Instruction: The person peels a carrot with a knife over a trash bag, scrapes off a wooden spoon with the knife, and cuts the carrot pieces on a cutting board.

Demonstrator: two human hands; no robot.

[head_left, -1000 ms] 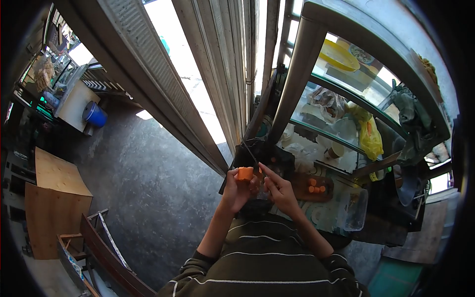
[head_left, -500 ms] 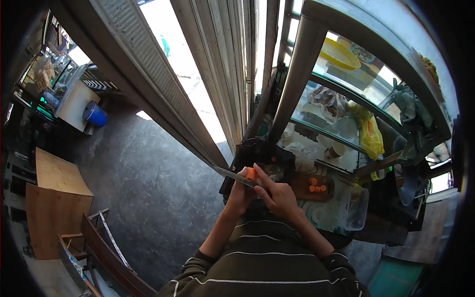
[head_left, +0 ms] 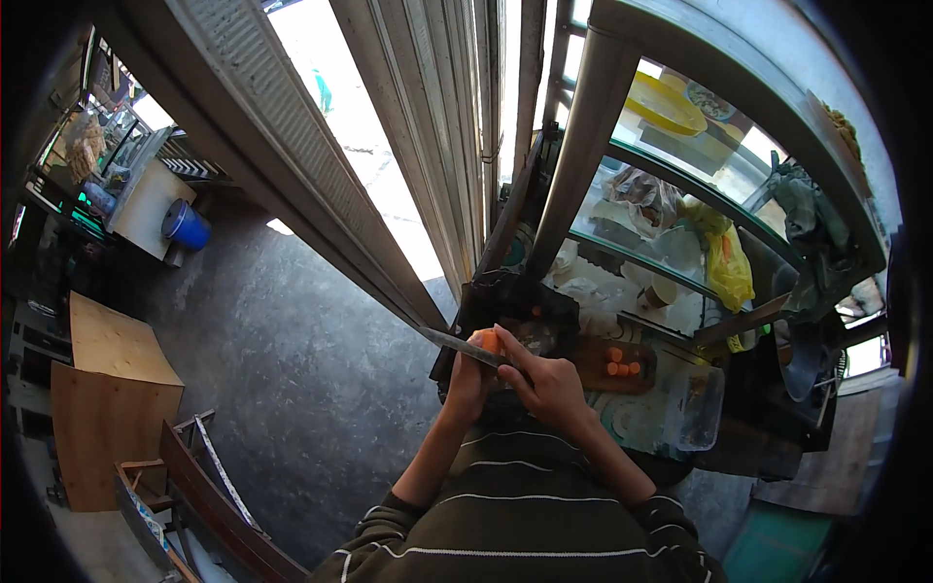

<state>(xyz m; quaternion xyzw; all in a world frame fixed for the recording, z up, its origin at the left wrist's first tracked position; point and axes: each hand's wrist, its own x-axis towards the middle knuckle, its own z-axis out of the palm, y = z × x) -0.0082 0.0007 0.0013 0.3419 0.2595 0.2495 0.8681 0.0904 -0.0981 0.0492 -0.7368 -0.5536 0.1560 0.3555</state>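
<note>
My left hand is closed around a short orange carrot piece, held up in front of my chest. In my right hand is a knife, its handle hidden by the fingers. The knife blade points to the left and lies across the near side of the carrot, close to the left fingers. To the right, several cut carrot pieces sit on a brown wooden cutting board. Just beyond my hands is a black plastic bag, with a bit of orange showing in it.
A clear plastic container stands right of the board. Behind it rises a glass-sided cabinet with a yellow bag and a cup. Metal folding door panels stand ahead; a blue bucket is far left.
The carrot piece has tilted and dropped slightly in my left hand, with the right fingertips now closer over it. The knife stays nearly in the same place.
</note>
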